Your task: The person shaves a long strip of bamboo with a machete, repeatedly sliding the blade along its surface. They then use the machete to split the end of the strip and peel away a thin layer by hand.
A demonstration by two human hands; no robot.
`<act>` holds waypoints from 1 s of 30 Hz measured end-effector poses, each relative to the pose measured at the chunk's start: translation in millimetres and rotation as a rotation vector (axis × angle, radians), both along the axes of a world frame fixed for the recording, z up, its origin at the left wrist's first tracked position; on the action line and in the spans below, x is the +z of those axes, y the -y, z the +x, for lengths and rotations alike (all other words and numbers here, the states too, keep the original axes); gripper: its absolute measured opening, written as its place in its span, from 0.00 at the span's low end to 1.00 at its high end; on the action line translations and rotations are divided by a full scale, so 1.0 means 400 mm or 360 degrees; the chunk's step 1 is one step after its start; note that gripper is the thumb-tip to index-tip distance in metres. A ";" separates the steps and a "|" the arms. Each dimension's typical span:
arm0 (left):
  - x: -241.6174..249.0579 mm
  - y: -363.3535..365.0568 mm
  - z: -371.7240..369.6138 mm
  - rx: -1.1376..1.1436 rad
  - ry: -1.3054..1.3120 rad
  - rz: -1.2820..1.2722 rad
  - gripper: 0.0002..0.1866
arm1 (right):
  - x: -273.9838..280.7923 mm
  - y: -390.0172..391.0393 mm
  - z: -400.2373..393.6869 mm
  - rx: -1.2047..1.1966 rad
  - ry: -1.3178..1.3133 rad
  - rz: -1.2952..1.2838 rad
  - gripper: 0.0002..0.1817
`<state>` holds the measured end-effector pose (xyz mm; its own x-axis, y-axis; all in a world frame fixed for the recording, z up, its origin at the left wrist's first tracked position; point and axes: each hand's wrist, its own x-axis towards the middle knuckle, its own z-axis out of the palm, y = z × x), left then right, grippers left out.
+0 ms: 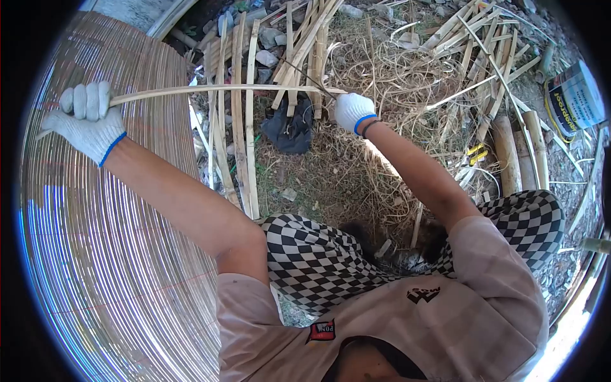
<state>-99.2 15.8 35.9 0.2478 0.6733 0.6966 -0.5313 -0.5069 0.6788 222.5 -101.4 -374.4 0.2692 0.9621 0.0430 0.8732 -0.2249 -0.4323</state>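
A long pale bamboo strip [191, 90] stretches across the view, slightly bowed. Around its left end my left hand [89, 114], in a white glove with a blue cuff, is closed, and a short tip pokes out past the thumb. At the other end is my right hand [355, 113], gloved the same way, with its fingers closed around a knife whose thin dark blade [312, 79] points up and left. The strip's right end meets the blade right at my right fingers, where the knife's handle is hidden.
A slatted bamboo mat [127, 235] spreads along the left side. Split bamboo strips [237, 108] lie beside it, near a black plastic bag [287, 127]. Curly shavings [394, 70] cover the ground. At right are cut bamboo poles [506, 156], yellow-handled tool [476, 155] and a paint bucket [576, 102].
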 end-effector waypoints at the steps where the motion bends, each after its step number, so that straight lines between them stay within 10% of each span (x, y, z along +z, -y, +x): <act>1: 0.011 0.007 -0.016 -0.0082 -0.0013 0.0002 0.38 | -0.003 0.020 -0.011 0.0001 -0.0064 0.0035 0.16; 12: 0.076 0.061 -0.003 -0.0215 0.0010 0.0139 0.26 | 0.136 0.141 -0.102 0.0050 -0.0358 0.0465 0.18; 16: 0.095 0.078 -0.008 0.0079 -0.0111 0.0067 0.33 | -0.141 0.091 -0.038 -0.0214 -0.0145 0.0078 0.17; 23: 0.090 0.019 -0.058 -0.0157 -0.0007 0.0056 0.37 | 0.058 0.126 -0.069 0.0024 -0.0170 0.0240 0.17; 30: 0.080 0.008 -0.020 -0.0029 -0.0011 0.0103 0.36 | -0.230 0.123 0.053 0.0075 0.0195 -0.0141 0.15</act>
